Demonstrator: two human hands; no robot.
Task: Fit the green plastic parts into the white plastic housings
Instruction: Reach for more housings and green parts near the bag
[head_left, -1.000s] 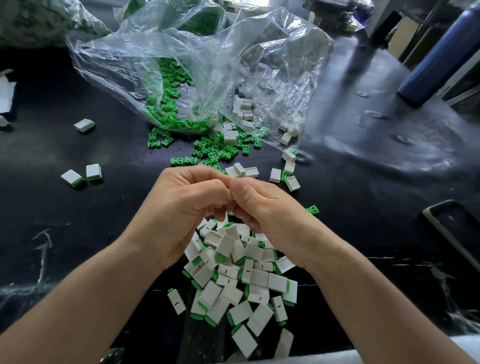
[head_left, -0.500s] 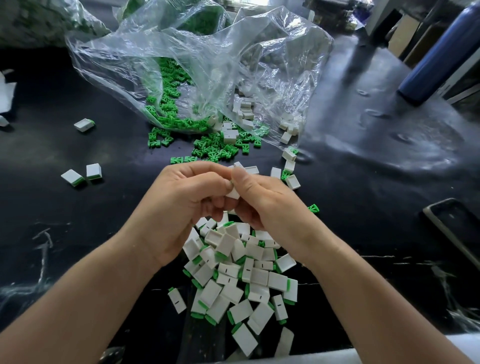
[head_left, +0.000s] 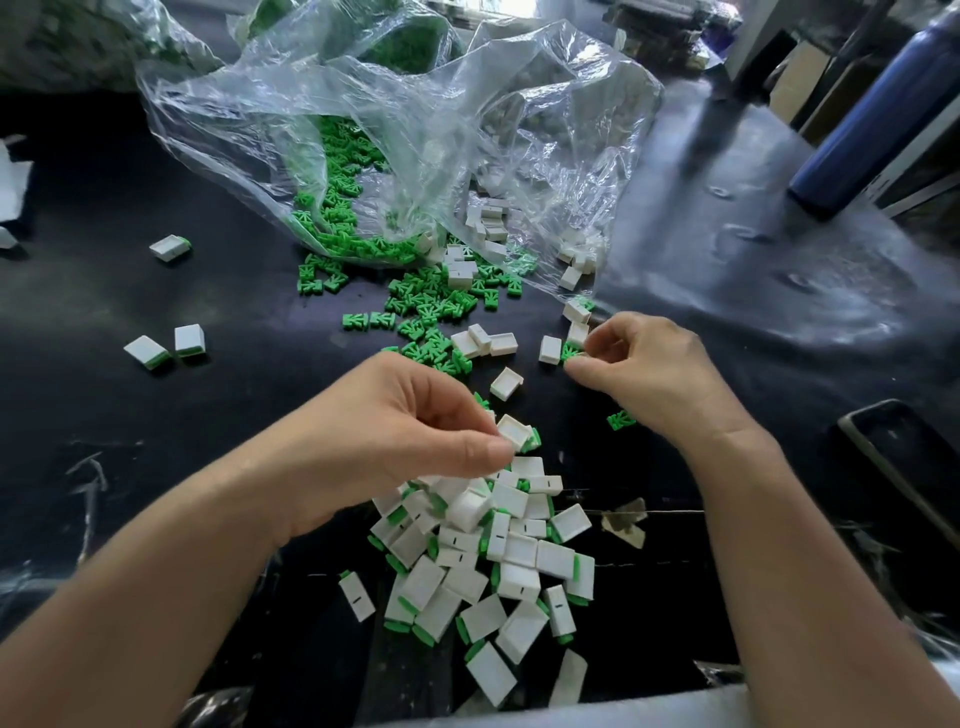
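L hand (head_left: 415, 431) near centre, fingers (head_left: 457, 410) curled in a pinch, R hand (head_left: 644, 374) fwd-right, thumb and forefinger pinching

A dark table (head_left: 156, 467) bears a clear bag (head_left: 415, 104), loose green parts (head_left: 415, 306), white housings (head_left: 491, 343) and assembled pieces (head_left: 519, 561).

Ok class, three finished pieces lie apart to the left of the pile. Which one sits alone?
The farthest finished piece, out near the plastic bag; the other two lie side by side, closer in.
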